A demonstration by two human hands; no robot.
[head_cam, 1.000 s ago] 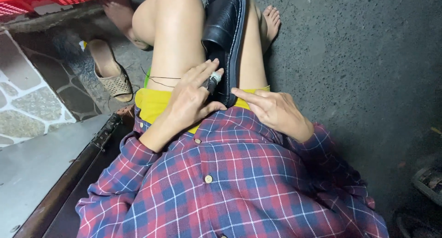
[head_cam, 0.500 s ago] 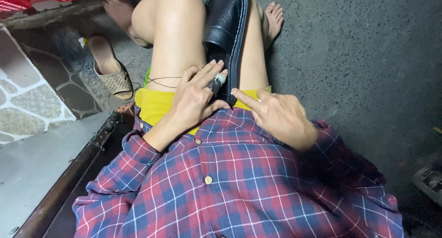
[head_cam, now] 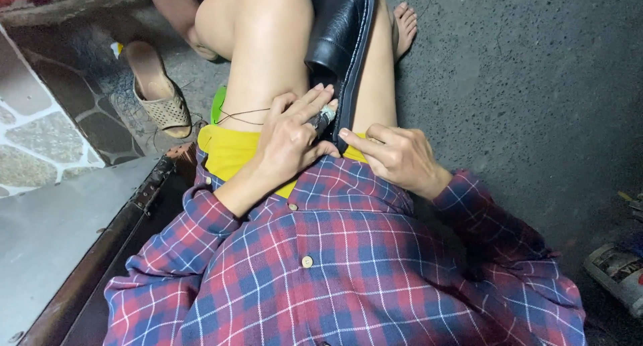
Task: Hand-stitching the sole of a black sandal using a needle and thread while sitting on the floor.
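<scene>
A black leather shoe (head_cam: pixel 338 31) lies sole-side right between my bare knees, its heel end toward my lap. My left hand (head_cam: pixel 291 135) rests on my left thigh against the shoe's heel and grips a small dark tool (head_cam: pixel 323 118) with a pale taped tip. A thin dark thread (head_cam: pixel 244 113) runs from that hand across the thigh. My right hand (head_cam: pixel 395 155) sits just right of the shoe's heel edge, fingers curled and pinched together near the sole; what it pinches is too small to tell.
A beige woven slipper (head_cam: pixel 157 91) lies on the dark floor at left, beside a stone-patterned tile (head_cam: pixel 40 138). A grey metal lid (head_cam: pixel 60 232) is at lower left. Another person's bare foot (head_cam: pixel 175 11) is at top left. Rough concrete floor (head_cam: pixel 536 85) spreads to the right, with a battered container (head_cam: pixel 619 272) at the right edge.
My right hand has drawn in toward the shoe's heel. The left hand stays on the tool with little movement.
</scene>
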